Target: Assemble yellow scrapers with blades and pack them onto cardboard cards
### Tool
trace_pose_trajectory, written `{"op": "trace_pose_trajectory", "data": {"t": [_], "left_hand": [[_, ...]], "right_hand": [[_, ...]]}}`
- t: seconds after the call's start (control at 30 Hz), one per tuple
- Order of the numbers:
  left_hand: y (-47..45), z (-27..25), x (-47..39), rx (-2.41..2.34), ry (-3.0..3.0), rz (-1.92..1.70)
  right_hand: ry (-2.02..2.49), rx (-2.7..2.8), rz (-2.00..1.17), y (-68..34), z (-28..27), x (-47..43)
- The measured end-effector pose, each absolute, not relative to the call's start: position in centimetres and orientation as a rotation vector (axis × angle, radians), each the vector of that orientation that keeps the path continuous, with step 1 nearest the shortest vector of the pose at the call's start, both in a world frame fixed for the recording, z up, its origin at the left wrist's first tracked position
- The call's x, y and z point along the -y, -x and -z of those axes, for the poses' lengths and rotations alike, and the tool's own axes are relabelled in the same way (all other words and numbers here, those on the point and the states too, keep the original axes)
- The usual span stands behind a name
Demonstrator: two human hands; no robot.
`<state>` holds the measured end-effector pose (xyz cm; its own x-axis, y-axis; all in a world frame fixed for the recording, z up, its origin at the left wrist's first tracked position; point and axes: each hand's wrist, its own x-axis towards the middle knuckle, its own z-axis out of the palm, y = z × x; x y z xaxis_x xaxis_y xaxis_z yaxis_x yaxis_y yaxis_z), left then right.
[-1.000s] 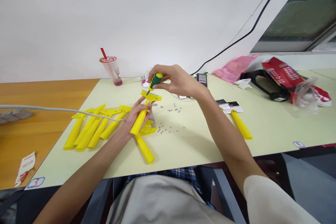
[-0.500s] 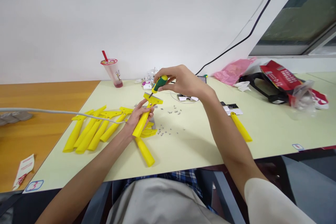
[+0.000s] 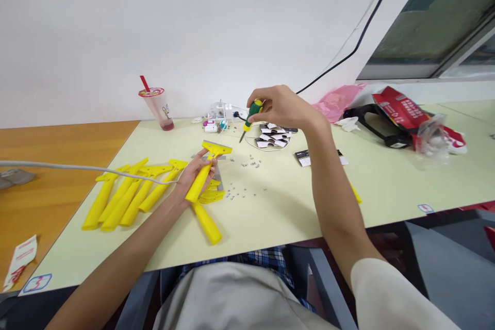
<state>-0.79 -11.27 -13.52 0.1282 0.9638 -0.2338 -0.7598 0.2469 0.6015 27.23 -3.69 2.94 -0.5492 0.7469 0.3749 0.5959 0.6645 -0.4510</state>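
Observation:
My left hand (image 3: pixel 194 174) is wrapped round the handle of a yellow scraper (image 3: pixel 200 181), its wide head pointing up and away from me. In my right hand (image 3: pixel 279 104) is a green and yellow screwdriver (image 3: pixel 253 111), gripped by the handle. Its tip points down and hangs apart from the scraper, to the right of its head. Beneath my left hand lie more yellow scraper parts (image 3: pixel 212 197) and a yellow handle (image 3: pixel 208 224), partly covered. Small metal screws and nuts (image 3: pixel 232 193) are scattered on the table right of the scraper.
Several yellow scrapers (image 3: pixel 127 198) lie in a row at the left, with a grey cable (image 3: pixel 96 167) crossing above them. A cup with a red straw (image 3: pixel 158 108) stands by the wall. Small black-and-white packets (image 3: pixel 273 136), a pink bag (image 3: pixel 340 103) and a red bag (image 3: pixel 406 108) lie behind and right.
My right hand has lifted the screwdriver off the scraper's head and moved it to the right. The scraper stays in my left hand. The view has shifted slightly to the right.

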Motion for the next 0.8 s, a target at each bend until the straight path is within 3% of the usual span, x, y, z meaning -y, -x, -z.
{"op": "trace_pose_trajectory", "data": {"t": [0.33,0.8], "left_hand": [[0.6,13.4,11.6,-0.674,-0.430,-1.279],[0.7,13.7,11.6,-0.664,-0.495,-1.259]], "right_hand": [[1.324,2.454,-0.426,-28.5,1.2,-2.1],[1.375,2.506,-0.498,-27.9,1.5,-2.3]]}}
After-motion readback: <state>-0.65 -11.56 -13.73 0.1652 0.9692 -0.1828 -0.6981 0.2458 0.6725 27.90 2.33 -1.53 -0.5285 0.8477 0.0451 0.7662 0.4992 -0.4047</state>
